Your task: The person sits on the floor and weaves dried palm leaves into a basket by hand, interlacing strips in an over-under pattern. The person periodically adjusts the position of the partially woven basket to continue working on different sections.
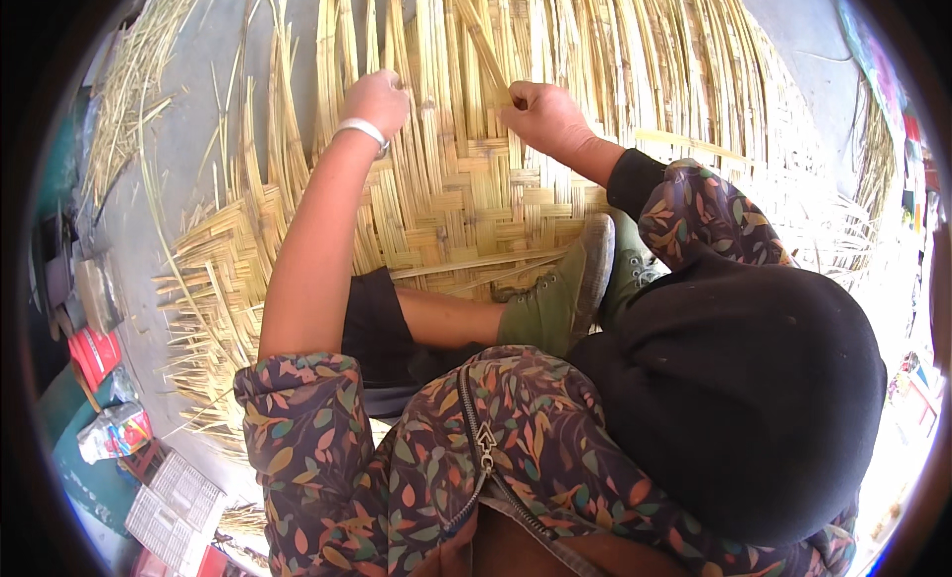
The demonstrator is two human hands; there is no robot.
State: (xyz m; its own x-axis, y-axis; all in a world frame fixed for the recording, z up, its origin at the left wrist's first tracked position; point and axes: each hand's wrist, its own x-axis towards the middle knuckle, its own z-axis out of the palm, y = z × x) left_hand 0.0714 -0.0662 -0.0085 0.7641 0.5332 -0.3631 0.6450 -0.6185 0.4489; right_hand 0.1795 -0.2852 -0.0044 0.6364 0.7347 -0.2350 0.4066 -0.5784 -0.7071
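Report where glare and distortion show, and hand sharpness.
Head view: glare bleaches the right side of the pale-yellow woven mat of flat strips; head view: fisheye blackens the corners and bends edges near the rim; head view: bare left hand with white wristband and bare right hand look fairly sharp.

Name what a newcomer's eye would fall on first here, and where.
Probably the broad, straw-yellow mat of flat woven strips, across the upper middle. Over it are the bare left hand, beside a white wristband, and the bare right hand at the lower end of a slanting yellow strip. A large, rounded black cloth shape bulges at lower right.
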